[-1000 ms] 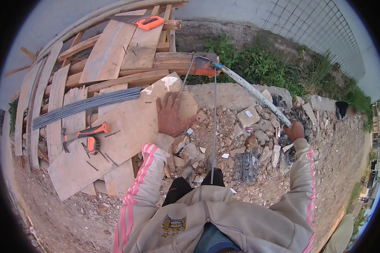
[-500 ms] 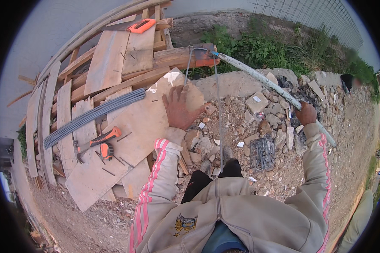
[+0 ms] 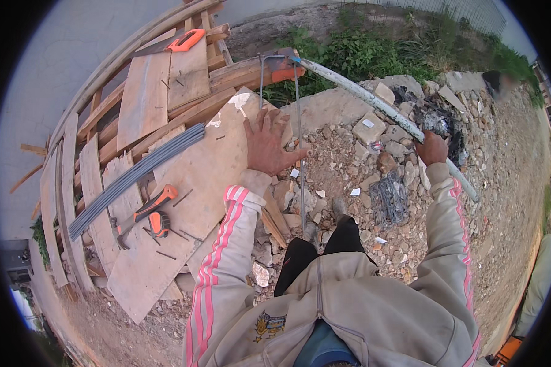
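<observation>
Well, we have our left hand (image 3: pixel 268 144) just above the middle of the view, toward twelve o'clock, flat on the big board (image 3: pixel 205 174) with its fingers spread wide. Our right hand (image 3: pixel 431 148), between two and three o'clock, has its fingers wrapped around the long pale pipe (image 3: pixel 355 90). That pipe goes from twelve o'clock, where its blue end meets a dark metal plate (image 3: pixel 280 63), down to three o'clock. A thin bent rod (image 3: pixel 299 134) goes up and over by the plate, and its long leg runs toward six o'clock. Its short leg comes down by our left fingertips; we cannot tell if they touch.

We think the left hand leans there to keep the board from sliding. We hold the pipe far from the plate, maybe for a stronger push. The hammer (image 3: pixel 156 203) and tape measure (image 3: pixel 159 224) lie near nine and eight o'clock, perhaps to be easy to grab. The saw (image 3: pixel 187 41) sits farther off at eleven.

The board's edge stops just beside our left palm. The pipe's free end pokes past our right hand, with open air above the stones (image 3: pixel 386 162). Green bushes (image 3: pixel 367 58) grow behind it, toward one o'clock.
</observation>
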A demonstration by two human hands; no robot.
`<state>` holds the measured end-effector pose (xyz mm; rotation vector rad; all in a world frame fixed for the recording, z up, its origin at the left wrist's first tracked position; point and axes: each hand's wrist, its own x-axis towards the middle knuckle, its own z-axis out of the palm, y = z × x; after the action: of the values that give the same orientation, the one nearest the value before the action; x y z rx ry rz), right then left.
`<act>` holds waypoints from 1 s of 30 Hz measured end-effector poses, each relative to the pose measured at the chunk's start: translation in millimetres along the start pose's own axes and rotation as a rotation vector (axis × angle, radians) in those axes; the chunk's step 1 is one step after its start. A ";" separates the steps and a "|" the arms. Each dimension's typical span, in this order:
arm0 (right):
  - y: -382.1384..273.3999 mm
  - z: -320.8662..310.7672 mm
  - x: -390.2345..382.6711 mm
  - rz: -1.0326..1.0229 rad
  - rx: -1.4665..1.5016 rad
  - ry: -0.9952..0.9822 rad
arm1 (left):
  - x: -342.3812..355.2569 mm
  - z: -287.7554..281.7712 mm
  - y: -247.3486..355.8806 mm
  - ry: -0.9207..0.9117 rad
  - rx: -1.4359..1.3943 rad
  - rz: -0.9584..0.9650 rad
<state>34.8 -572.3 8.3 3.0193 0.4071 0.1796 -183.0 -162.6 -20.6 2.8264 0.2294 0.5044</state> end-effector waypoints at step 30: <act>-12.8 -3.8 -29.3 0.014 0.048 -0.016 | -1.3 11.4 -19.2 0.106 -0.263 0.048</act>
<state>3.0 -567.6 7.6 3.0689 0.3945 0.1487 -182.1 -147.1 -36.7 2.5575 0.1058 0.6456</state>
